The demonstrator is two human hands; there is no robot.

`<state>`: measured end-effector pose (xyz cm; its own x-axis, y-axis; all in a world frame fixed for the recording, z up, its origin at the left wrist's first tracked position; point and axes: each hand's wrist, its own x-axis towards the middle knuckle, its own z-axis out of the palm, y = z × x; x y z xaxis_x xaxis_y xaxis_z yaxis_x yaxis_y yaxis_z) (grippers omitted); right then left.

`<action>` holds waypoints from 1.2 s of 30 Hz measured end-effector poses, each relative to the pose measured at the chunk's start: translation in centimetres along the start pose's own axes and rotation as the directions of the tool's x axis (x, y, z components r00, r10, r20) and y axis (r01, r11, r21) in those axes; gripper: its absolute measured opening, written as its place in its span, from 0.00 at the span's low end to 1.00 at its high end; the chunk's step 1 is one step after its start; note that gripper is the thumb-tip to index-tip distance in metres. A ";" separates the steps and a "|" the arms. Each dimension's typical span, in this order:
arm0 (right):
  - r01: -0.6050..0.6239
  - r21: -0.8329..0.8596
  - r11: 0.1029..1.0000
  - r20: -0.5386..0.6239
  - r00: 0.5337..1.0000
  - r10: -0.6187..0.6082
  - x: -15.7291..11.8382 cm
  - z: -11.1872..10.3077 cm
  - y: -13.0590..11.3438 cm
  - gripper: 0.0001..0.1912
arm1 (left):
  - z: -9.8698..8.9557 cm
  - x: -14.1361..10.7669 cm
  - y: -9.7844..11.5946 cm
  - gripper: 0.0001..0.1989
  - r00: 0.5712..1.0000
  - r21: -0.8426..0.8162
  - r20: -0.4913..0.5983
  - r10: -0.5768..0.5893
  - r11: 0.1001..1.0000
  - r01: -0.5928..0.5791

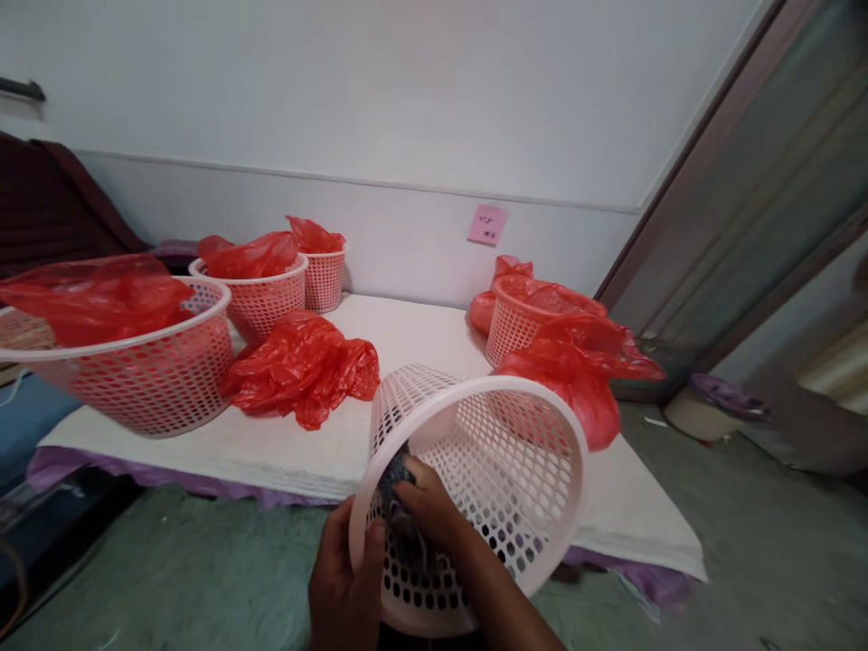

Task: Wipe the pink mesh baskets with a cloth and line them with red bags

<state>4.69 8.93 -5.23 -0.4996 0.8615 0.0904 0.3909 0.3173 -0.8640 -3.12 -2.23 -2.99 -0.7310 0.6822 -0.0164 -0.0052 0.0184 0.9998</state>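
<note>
A white mesh basket [578, 452] is held tilted, mouth toward the viewer, at the front edge of the worktop [420, 316], its rim clasped by the curled left hand [347, 574]; inside, a dark cloth [391, 472] is gripped by the closed right hand [434, 506]. Behind, a pink note [487, 225] is handwritten, its top line seemingly begun “45”, the rest too small to be read. Red plastic bags [305, 366] are seen nearby.

My view: soft, muted light; glints on crumpled red bag [305, 366]; basket [505, 385] shadowed low inside; floor [217, 570] dim; edges stretched; I note slight blur.
</note>
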 end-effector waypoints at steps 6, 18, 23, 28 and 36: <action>0.054 -0.088 0.995 -0.004 0.999 -0.054 -5.8 0.2 -3.4 0.17 | 0.0 1.0 -0.2 0.21 0.999 -0.020 -0.047 0.006 1.000 -0.007; -0.026 -0.617 0.786 0.021 0.999 0.050 -5.1 -3.4 0.0 0.11 | 1.2 3.0 2.6 0.12 0.971 -0.158 -0.029 0.236 0.958 -0.237; 0.138 -0.310 0.941 0.101 0.989 -0.112 -7.5 -1.5 -3.8 0.09 | 1.7 4.8 5.0 0.09 0.946 -0.076 0.068 0.317 0.947 -0.312; 0.056 -0.647 0.760 0.161 0.985 0.064 -8.0 -2.8 -3.3 0.08 | 1.7 6.4 6.5 0.05 0.848 0.087 0.185 0.496 0.852 -0.517; 0.190 -0.583 0.790 0.252 0.967 -0.046 -9.4 -2.3 -0.3 0.30 | 2.6 7.5 8.4 0.05 0.841 0.049 0.306 0.446 0.875 -0.482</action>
<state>11.08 1.64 -4.70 -0.6956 0.7184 0.0027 0.6650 0.6453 -0.3761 -6.91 4.95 5.30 -0.4079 0.8060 0.4290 0.3809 -0.2768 0.8822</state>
